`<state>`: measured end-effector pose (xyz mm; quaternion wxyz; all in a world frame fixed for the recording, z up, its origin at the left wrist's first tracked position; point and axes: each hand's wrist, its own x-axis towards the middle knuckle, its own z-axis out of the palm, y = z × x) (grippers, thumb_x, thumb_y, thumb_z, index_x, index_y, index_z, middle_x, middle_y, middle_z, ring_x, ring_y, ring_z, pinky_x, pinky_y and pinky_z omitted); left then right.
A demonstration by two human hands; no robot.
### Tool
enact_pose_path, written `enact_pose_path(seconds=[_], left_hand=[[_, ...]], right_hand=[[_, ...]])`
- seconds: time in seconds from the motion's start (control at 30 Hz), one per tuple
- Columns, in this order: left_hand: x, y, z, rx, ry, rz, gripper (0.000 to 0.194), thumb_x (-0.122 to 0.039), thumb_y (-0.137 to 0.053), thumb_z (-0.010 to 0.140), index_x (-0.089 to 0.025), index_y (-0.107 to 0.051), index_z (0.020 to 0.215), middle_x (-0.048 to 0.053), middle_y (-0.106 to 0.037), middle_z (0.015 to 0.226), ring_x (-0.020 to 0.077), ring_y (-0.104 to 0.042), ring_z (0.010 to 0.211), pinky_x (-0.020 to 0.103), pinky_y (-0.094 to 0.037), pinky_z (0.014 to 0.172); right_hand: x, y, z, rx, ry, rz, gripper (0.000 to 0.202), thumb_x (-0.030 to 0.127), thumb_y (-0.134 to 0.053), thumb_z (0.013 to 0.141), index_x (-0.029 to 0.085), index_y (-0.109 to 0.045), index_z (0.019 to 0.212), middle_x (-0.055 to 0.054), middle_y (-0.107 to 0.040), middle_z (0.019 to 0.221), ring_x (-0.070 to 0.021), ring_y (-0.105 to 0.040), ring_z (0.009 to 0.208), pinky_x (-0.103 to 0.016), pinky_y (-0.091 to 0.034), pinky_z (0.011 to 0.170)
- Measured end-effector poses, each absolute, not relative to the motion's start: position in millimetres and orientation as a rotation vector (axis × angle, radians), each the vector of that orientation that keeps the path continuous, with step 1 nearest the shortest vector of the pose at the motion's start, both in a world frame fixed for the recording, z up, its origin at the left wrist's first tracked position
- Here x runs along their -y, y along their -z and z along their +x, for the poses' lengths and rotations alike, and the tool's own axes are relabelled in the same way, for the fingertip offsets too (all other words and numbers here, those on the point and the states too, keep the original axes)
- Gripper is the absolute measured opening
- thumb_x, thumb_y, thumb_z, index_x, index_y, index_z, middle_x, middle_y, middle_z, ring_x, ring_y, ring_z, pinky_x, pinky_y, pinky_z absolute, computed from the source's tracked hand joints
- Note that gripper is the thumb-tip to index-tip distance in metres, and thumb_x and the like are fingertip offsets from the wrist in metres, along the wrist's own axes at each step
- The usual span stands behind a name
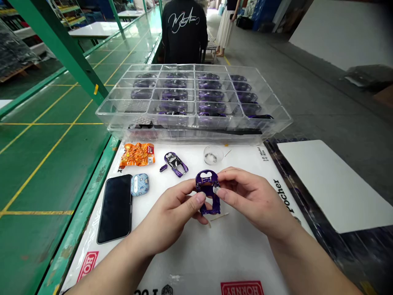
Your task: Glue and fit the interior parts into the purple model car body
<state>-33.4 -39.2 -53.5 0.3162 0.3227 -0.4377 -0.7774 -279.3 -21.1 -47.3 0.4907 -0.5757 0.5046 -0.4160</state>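
We're in a factory: rows of car shells in a tray at the far edge of the tabletop, green bench alongside.

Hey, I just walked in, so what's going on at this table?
A person is holding a small purple car part over a white table. The left hand has one side of it and the right hand the other. Another purple car body lies just beyond, left of a clear round dish. Further back, a clear plastic tray holds rows of purple pieces. A phone lies off to the left.
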Motion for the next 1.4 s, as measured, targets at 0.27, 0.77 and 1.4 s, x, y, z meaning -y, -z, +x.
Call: enact_pose_path(seconds=[0.27, 0.77, 1.4], left_hand=[[40, 54, -33, 1.171, 2.045, 0.839, 0.037, -0.052, -0.084, 0.114, -0.017, -0.087, 0.125, 0.010, -0.080, 0.110, 0.0203, -0.074, 0.100, 0.029, -0.073, 0.083], [41, 56, -30, 0.937, 2.178, 0.777, 0.041, -0.050, -0.086, 0.112, -0.016, -0.079, 0.133, 0.008, -0.082, 0.100, 0.0187, -0.082, 0.087, 0.026, -0.071, 0.074], [39, 53, -29, 1.511, 1.881, 0.938, 0.040, -0.054, -0.073, 0.120, -0.019, -0.084, 0.138, 0.008, -0.083, 0.114, 0.0227, -0.072, 0.106, 0.035, -0.056, 0.096]], right_hand=[[20, 50, -281, -1.196, 1.015, -1.408, 0.018, 0.044, -0.088, 0.110, 0.032, -0.091, 0.122, -0.005, -0.081, 0.117, -0.0204, -0.077, 0.104, -0.034, -0.064, 0.092], [23, 47, -290, -1.191, 1.028, -1.663, 0.019, 0.043, -0.080, 0.116, 0.038, -0.092, 0.129, -0.006, -0.081, 0.133, -0.0215, -0.081, 0.123, -0.032, -0.069, 0.101], [22, 39, -278, -1.305, 1.139, -1.588, 0.011, 0.035, -0.087, 0.109, 0.030, -0.095, 0.115, 0.000, -0.088, 0.103, -0.0140, -0.082, 0.093, -0.025, -0.064, 0.083]])
